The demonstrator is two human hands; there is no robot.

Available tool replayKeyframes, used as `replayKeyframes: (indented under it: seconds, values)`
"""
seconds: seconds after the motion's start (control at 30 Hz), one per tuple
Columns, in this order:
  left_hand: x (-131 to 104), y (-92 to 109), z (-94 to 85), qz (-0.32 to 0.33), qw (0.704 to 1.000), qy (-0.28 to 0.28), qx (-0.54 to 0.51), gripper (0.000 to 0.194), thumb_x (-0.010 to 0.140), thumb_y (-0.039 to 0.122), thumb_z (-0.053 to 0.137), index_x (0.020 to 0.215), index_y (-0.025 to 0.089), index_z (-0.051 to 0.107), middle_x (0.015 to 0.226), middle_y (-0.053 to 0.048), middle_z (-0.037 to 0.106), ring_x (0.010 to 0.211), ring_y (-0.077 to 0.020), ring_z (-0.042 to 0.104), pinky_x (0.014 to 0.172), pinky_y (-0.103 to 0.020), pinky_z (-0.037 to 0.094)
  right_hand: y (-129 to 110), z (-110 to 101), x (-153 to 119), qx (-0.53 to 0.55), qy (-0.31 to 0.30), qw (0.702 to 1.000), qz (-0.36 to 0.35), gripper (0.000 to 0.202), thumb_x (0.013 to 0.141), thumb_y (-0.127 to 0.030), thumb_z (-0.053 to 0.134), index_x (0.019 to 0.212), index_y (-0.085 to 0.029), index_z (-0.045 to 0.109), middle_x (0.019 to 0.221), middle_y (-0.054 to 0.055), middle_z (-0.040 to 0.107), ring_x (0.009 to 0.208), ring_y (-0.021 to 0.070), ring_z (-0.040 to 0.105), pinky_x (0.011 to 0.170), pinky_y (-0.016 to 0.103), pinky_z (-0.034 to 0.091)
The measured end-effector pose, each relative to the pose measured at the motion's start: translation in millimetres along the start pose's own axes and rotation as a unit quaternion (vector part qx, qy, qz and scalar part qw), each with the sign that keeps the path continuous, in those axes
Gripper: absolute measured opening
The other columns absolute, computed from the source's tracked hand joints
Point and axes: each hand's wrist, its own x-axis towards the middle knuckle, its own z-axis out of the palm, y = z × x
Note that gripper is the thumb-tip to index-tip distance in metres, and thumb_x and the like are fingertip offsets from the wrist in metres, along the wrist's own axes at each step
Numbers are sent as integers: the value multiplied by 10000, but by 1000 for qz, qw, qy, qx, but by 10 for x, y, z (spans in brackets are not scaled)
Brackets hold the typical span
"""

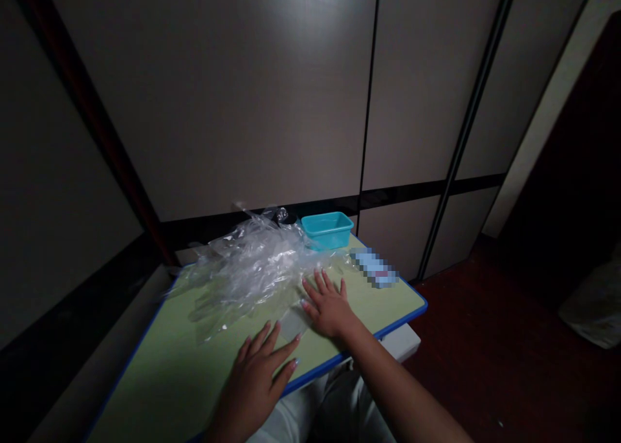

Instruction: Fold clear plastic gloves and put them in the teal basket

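Note:
My left hand lies over the near part of the green tabletop, its fingers spread and nothing held. To its right, my right hand rests on the table with fingers apart, its thumb beside a small flat translucent piece. That piece lies between the two hands. Beyond them spreads a heap of clear crinkled plastic bags, covering the back left and middle of the table.
A turquoise plastic basket stands at the back edge, beside a dark round object partly behind the plastic. A blurred-out flat item lies at the right. Wardrobe panels rise behind the table.

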Motion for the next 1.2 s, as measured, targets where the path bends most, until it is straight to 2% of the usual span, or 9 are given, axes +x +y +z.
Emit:
replayKeyframes:
  seconds: [0.13, 0.23, 0.33, 0.43, 0.6, 0.93, 1.07, 1.2]
  values:
    - [-2, 6, 8, 1, 1000, 7, -10, 333, 882, 450, 436, 1139, 349, 622, 1394, -49, 453, 1335, -277, 307, 1048, -527, 271, -169, -1, -204, 38, -52, 979, -196, 546, 956, -493, 181, 1454, -274, 143, 1516, 18, 143, 1391, 189, 105, 1076, 540, -67]
    - [-3, 6, 18, 4, 999, 21, -24, 306, 869, 439, 469, 1079, 320, 657, 1390, -57, 458, 1320, -284, 334, 1047, -533, 276, -228, 59, -236, 58, -85, 965, -240, 539, 961, -466, 189, 1453, -248, 158, 1499, 32, 209, 1381, 174, 158, 1084, 527, -61]
    - [-6, 1, 22, 9, 999, 30, -26, 307, 865, 448, 478, 1091, 331, 650, 1396, -48, 451, 1323, -281, 330, 1051, -530, 274, -193, 104, -171, 52, -92, 969, -222, 561, 951, -483, 224, 1452, -235, 166, 1491, 47, 229, 1378, 172, 171, 1084, 529, -56]
    - [-13, -4, 16, 9, 1000, 21, -19, 350, 872, 475, 458, 1170, 361, 599, 1387, -44, 462, 1323, -284, 329, 1048, -535, 273, -116, 114, -104, 37, -84, 975, -203, 545, 949, -508, 195, 1445, -282, 180, 1495, 18, 220, 1380, 183, 164, 1072, 562, -53]
    - [-16, -1, 5, 7, 1000, 6, -14, 395, 883, 494, 422, 1259, 404, 506, 1411, -42, 427, 1329, -286, 317, 1039, -539, 280, 2, 92, -39, 9, -96, 983, -153, 573, 921, -585, 166, 1440, -340, 171, 1511, -4, 157, 1393, 238, 77, 1047, 616, -13]
    - [1, 7, -1, 0, 1000, 2, -17, 389, 890, 489, 410, 1272, 441, 470, 1427, -26, 402, 1336, -284, 303, 1030, -549, 286, 211, -16, 107, -14, -123, 988, -93, 590, 916, -577, 168, 1448, -325, 139, 1518, -1, 86, 1396, 235, 41, 1043, 619, 17]
    - [-3, 6, 4, 1, 1000, 4, -13, 389, 894, 469, 414, 1280, 449, 452, 1430, -21, 399, 1341, -275, 295, 1029, -546, 289, 251, 9, 111, -13, -104, 993, -57, 586, 918, -564, 173, 1450, -323, 129, 1517, -9, 93, 1396, 250, 32, 1040, 626, 5]
    - [-3, -9, 25, 6, 1000, 13, -14, 388, 890, 457, 428, 1275, 438, 464, 1422, -19, 412, 1336, -275, 304, 1030, -538, 295, 271, 78, 100, -12, -56, 998, -33, 605, 922, -548, 178, 1457, -264, 157, 1516, 29, 123, 1394, 260, 53, 1045, 618, -10]
